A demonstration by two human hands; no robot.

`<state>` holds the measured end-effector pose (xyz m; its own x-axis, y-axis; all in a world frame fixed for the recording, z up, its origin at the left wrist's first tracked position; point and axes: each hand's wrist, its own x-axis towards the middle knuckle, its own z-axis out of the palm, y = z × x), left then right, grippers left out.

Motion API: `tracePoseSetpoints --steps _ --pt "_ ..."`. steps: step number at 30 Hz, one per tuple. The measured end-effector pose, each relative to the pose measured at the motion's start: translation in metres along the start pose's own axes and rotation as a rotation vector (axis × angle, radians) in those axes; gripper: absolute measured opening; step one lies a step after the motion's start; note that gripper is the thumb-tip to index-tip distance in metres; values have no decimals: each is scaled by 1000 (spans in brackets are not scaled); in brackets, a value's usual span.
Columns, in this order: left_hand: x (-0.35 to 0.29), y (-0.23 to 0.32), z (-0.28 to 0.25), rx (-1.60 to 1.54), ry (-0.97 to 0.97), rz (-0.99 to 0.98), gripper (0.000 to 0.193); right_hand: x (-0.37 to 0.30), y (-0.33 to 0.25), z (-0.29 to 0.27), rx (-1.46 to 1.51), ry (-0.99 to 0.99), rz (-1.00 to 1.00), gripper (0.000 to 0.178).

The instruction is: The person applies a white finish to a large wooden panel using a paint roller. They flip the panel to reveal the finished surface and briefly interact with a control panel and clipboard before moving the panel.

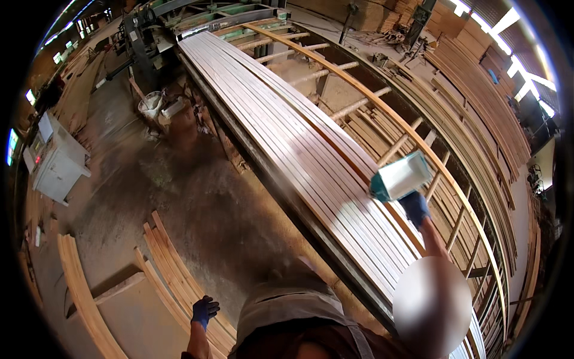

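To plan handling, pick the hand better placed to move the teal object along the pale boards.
Likely the right hand: it grips the teal object by the pale boards. The left hand is far off.

Before you, the long, dark-edged worktop carries whitish boards laid lengthwise, side by side, reaching toward its far end. On the floor to your left stand a whitish bucket and a pale cabinet.

One head-worn fisheye camera looks steeply down and forward from above the wearer's greyish cloth apron, close below, along long, narrow, whitish boards receding toward the upper left.
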<state>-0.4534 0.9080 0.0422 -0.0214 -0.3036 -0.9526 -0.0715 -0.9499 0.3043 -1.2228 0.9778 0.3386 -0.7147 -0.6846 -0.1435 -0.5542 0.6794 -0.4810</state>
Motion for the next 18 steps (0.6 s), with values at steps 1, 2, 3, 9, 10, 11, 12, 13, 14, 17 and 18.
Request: tracePoseSetpoints --steps 1,2,3,9,10,11,12,13,14,17,18 --pt "1 16 -2 22 20 44 36 34 -12 17 -117 28 -67 35" --pt "8 27 -3 15 15 30 37 65 -26 30 -143 70 -135 36" --pt "16 38 -2 11 10 14 38 95 -39 43 -171 116 -200 38" --pt "75 101 -26 -14 5 -7 39 223 -184 96 -279 89 -199 42" --pt "82 122 -27 -71 -9 -10 39 238 -203 104 -260 88 -184 42" --pt "89 144 -28 -129 -22 -14 39 267 -213 119 -376 68 -222 40" --pt "95 166 -25 -195 -36 -18 39 291 -229 132 -371 75 -209 37" --pt "98 183 -27 -206 -75 10 40 308 -250 144 -339 90 -201 36" --pt "103 201 -30 -220 -113 38 40 325 -273 155 -308 105 -193 35" --pt "87 280 -6 -95 13 32 39 377 -307 181 -368 129 -270 34" --pt "91 303 -6 -58 10 30 38 400 -303 188 -406 160 -373 35"
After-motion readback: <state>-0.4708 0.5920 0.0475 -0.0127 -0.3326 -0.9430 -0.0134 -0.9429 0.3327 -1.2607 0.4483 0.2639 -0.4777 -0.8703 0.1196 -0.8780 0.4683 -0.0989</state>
